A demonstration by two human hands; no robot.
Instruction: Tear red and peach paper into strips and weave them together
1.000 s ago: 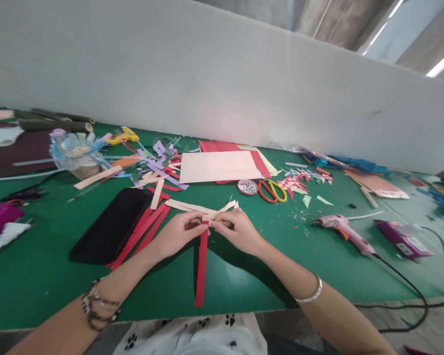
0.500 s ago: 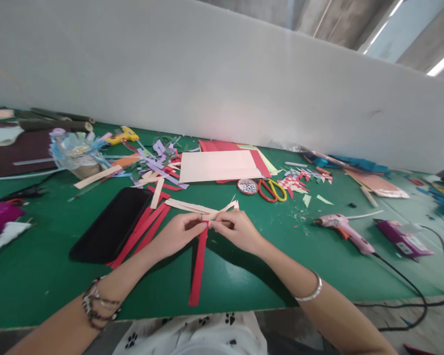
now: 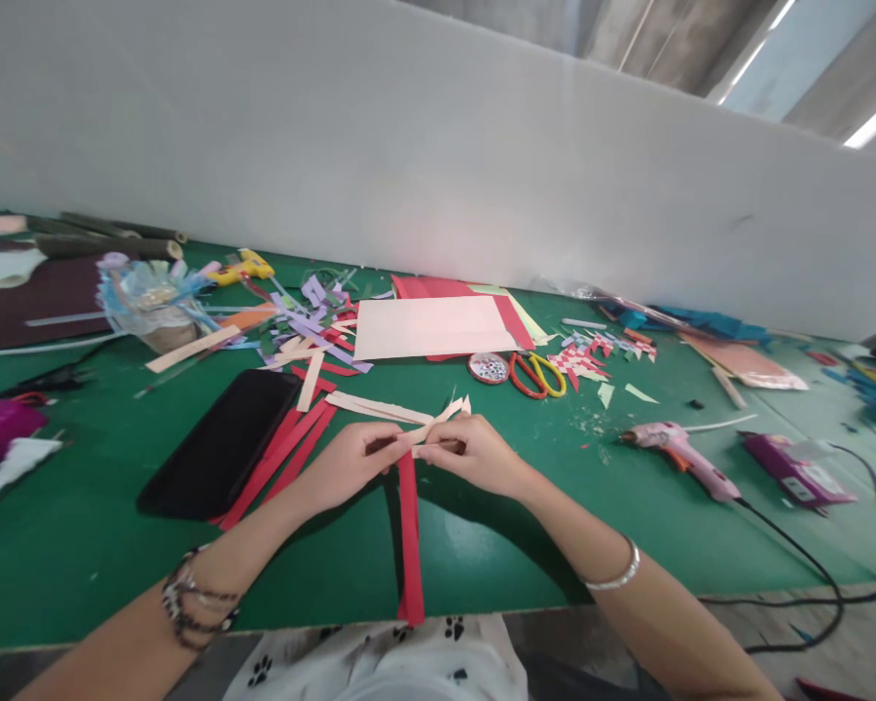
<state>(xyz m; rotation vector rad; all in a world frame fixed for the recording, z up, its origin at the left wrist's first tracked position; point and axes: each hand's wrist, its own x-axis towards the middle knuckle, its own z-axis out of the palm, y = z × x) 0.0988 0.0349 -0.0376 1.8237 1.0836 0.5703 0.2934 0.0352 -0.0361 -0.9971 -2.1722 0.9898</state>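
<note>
Between my two hands is a folded paper piece made of a red paper strip (image 3: 410, 535) and a cream paper strip (image 3: 438, 421). My left hand (image 3: 357, 456) pinches it from the left, thumb on top where the red and cream meet. The red strip hangs down toward the table's front edge. My right hand (image 3: 474, 456) is closed on the cream part, its fingertips close to the left ones. The cream strip's ends poke up past my right knuckles. Just beyond lie loose cream strips (image 3: 372, 405). Exactly how the strips are folded is hidden by my fingers.
A black phone (image 3: 219, 448) lies left, on red strips (image 3: 296, 467). Cream paper sheet (image 3: 430, 328), scissors (image 3: 536, 377) and a round container of small beads or eyes (image 3: 489, 367) sit beyond. A pink glue gun (image 3: 682, 456) with its cord lies right. Paper scraps (image 3: 313, 321) are scattered behind.
The red strip's lower end has swung right and nearer to me. The cream strip has shifted between my fingers, now slanting up to the right; my hands have barely moved.
</note>
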